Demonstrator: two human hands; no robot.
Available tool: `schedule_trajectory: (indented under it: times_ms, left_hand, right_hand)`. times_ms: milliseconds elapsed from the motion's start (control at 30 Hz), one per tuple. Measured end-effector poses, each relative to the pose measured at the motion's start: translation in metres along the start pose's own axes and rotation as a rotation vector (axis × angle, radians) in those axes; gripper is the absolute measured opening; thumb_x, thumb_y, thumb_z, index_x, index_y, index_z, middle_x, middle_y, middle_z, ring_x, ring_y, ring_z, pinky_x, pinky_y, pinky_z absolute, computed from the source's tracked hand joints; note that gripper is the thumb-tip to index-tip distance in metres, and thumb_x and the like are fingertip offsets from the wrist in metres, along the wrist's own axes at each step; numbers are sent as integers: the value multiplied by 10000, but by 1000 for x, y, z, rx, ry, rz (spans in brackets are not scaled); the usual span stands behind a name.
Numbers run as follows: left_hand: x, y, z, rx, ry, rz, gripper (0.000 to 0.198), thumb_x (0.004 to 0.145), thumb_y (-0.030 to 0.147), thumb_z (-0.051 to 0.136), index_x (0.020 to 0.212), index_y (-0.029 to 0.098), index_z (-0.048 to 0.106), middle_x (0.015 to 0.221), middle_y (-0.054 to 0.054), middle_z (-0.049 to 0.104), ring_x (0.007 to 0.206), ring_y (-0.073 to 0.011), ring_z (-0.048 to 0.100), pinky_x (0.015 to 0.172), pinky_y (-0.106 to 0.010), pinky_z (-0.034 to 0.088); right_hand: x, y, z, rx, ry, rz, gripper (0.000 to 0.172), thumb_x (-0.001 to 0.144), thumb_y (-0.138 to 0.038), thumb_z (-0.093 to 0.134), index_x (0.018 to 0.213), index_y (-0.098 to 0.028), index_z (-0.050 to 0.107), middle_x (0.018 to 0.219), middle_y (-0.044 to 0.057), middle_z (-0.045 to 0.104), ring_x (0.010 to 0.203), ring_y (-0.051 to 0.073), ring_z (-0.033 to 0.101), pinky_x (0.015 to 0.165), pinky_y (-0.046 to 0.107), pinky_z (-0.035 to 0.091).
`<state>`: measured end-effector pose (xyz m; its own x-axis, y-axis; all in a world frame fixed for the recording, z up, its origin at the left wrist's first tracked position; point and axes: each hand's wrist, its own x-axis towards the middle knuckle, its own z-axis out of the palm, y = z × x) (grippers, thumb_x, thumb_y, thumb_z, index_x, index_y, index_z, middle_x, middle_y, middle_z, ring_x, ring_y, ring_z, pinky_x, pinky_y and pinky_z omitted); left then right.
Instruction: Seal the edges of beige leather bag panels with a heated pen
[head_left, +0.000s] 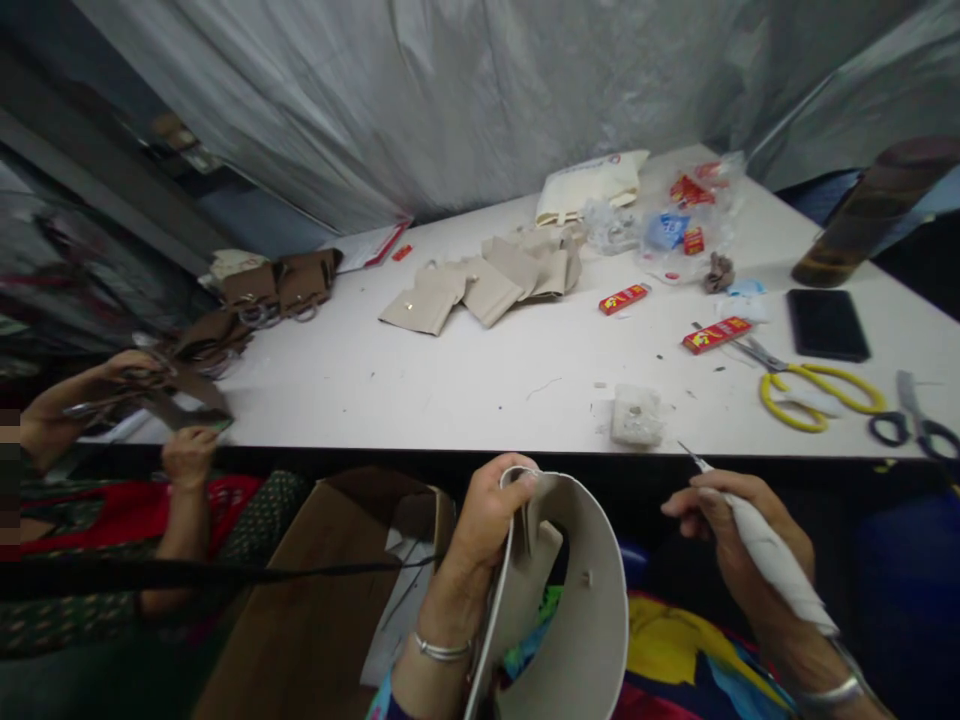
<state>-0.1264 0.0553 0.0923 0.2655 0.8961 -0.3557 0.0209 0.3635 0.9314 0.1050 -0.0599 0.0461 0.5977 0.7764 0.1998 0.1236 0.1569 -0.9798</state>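
My left hand (491, 510) is closed on the upper edge of a cream leather bag piece (600, 600), thumb on top. The piece is bent into an open curve, its hollow facing up, with a small fitting on its inner wall. To the right, my right hand (757, 540) is wrapped round a pen-like tool with a white-wrapped handle (776, 560) and a thin metal tip. The tip points up and left toward the table edge, apart from the leather. A small whitish block in clear wrap (636, 415) sits on the table just beyond that tip.
Cream leather pieces (491, 290) lie mid-table. On the right are yellow-handled scissors (806, 385), dark scissors (911, 420), red boxes (716, 335), a black flat case (828, 325) and a bottle (862, 220). A co-worker's hands (191, 455) handle brown pieces at left, beside a cardboard box (322, 590).
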Motion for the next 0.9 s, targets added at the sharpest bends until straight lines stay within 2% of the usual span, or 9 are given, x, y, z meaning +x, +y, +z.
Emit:
schedule_trajectory:
  times_ms: [67, 167, 233, 300, 367, 433, 600, 733, 900]
  left_hand:
    - [-9, 21, -26, -34, 77, 60, 369, 634, 398, 885, 817, 150, 681, 642, 18, 593, 574, -114, 498, 576, -236, 384]
    - [-29, 53, -62, -96, 268, 202, 414, 614, 379, 913, 875, 157, 681, 675, 19, 635, 585, -121, 547, 596, -234, 431]
    - [-44, 68, -79, -126, 432, 331, 429, 592, 360, 917, 885, 158, 678, 694, 24, 646, 591, -116, 558, 601, -227, 446]
    - [-56, 71, -86, -136, 594, 450, 420, 591, 354, 904, 888, 159, 680, 719, 27, 653, 606, -112, 565, 610, -221, 455]
    - [-62, 59, -85, -117, 724, 534, 372, 649, 362, 862, 911, 165, 686, 756, 25, 662, 643, -118, 578, 636, -224, 467]
    - [-59, 35, -81, -55, 805, 569, 292, 740, 369, 798, 927, 172, 691, 776, 21, 656, 682, -128, 581, 661, -230, 470]
    - [-39, -23, -83, 101, 894, 513, 207, 828, 349, 708, 937, 173, 698, 812, 1, 666, 758, -155, 601, 731, -257, 477]
    - [-31, -35, -96, 134, 956, 514, 207, 801, 346, 696, 913, 172, 704, 804, -11, 682, 755, -175, 615, 736, -285, 482]
    - [-31, -36, -102, 130, 968, 501, 202, 800, 346, 689, 909, 177, 710, 804, -16, 696, 757, -185, 627, 744, -298, 486]
  right_hand:
    - [-3, -6, 0, -7, 34, 14, 239, 960, -470, 753, 992, -243, 686, 743, 14, 766, 542, 141, 642, 521, 221, 562]
    - [-9, -15, 0, 7, 67, 20, 263, 916, -476, 797, 994, -247, 694, 769, 16, 768, 577, 143, 644, 567, 220, 567]
    - [-12, -19, 0, -3, 71, 18, 270, 905, -481, 803, 1010, -254, 700, 795, 18, 769, 611, 150, 653, 604, 227, 571]
    - [-14, -22, 1, -42, 55, 3, 286, 898, -493, 804, 1031, -262, 700, 820, 20, 772, 638, 161, 670, 627, 237, 579]
    - [-16, -22, 5, -80, -2, -33, 301, 892, -503, 803, 1042, -266, 693, 844, 24, 777, 653, 169, 690, 626, 239, 588]
    - [-19, -19, 11, -91, -118, -83, 291, 889, -489, 811, 1031, -265, 691, 858, 23, 782, 645, 169, 702, 594, 229, 587]
    - [-31, -11, 31, -81, -594, -207, 152, 979, -360, 736, 1093, -261, 719, 997, 45, 792, 828, 199, 767, 691, 245, 617]
    - [-36, -18, 44, -142, -882, -379, 233, 1040, -228, 589, 1249, -262, 685, 1100, 64, 783, 931, 201, 768, 804, 281, 602]
    - [-37, -51, 65, -296, -1107, -400, 187, 1026, -184, 555, 1159, -249, 670, 979, 40, 778, 801, 186, 744, 709, 255, 535]
